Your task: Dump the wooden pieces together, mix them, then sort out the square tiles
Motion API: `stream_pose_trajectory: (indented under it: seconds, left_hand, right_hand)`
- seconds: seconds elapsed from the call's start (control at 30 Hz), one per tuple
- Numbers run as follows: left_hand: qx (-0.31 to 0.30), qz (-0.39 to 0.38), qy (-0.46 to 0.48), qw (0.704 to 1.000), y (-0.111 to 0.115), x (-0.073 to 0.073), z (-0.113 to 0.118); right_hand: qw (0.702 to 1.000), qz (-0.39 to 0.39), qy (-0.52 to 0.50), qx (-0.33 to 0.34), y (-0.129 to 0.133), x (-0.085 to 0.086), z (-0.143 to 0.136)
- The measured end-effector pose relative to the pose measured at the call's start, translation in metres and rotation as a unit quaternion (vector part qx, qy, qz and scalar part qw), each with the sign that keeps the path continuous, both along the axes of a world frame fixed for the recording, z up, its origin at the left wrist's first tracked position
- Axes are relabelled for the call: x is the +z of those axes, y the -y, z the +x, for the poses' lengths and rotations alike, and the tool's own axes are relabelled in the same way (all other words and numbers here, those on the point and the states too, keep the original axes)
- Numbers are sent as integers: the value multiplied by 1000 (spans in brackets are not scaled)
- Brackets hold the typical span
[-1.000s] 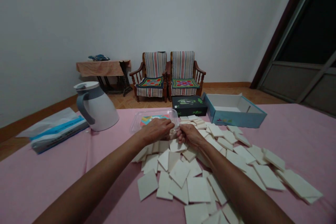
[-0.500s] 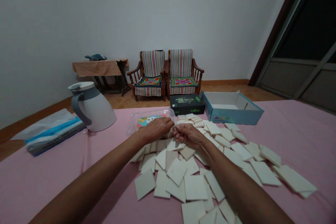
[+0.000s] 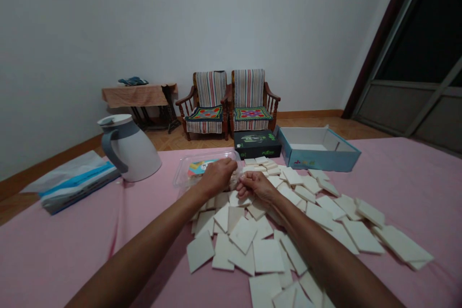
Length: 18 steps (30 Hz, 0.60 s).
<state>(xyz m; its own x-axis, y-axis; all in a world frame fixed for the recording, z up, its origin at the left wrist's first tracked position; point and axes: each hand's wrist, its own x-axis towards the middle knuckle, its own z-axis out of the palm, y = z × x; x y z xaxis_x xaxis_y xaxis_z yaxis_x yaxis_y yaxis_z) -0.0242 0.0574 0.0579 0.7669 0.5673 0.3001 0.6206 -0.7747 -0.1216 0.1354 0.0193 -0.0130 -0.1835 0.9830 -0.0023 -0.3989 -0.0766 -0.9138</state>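
My left hand (image 3: 220,175) is closed at the near right corner of a clear plastic container (image 3: 180,166) with a colourful label. Close beside it, my right hand (image 3: 256,186) is pinched at the same corner, its fingers curled. What either hand grips is too small and blurred to make out. Pale square tiles (image 3: 243,235) lie in a loose, overlapping pile beneath and around both hands, spreading toward the near edge and to the right.
Behind the tiles stand a black box (image 3: 257,143) and an open blue box (image 3: 319,158). A white and grey jug (image 3: 135,151) and a blue-and-white packet (image 3: 79,185) are at left on the pink cloth (image 3: 404,178). Two chairs stand beyond.
My left hand has lifted slightly and its wrist is raised more. The two hands' fingertips are a little farther apart. The view has shifted slightly.
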Motion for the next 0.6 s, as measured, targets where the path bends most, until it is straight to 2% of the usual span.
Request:
stream_pose_trajectory:
  seconds: [0.1, 0.17, 0.27, 0.4, 0.5, 0.6]
  left_hand:
    - [13, -11, 89, 996, -8, 0, -1]
    - [19, -11, 141, 990, -13, 6, -2]
    - [39, -5, 222, 974, -21, 23, -5]
    - [29, 5, 286, 958, -25, 47, -12]
    - [39, 40, 331, 942, -27, 63, -21]
    - [74, 87, 394, 912, -31, 80, -34]
  right_hand:
    - [1000, 2, 11, 4, 2, 1, -1]
    - [1000, 1, 13, 10, 2, 1, -1]
    - [1000, -10, 7, 17, 4, 2, 0]
    - [999, -23, -2, 21, 5, 3, -2]
    - [999, -27, -8, 18, 5, 4, -4]
    - [999, -31, -9, 13, 4, 3, -4]
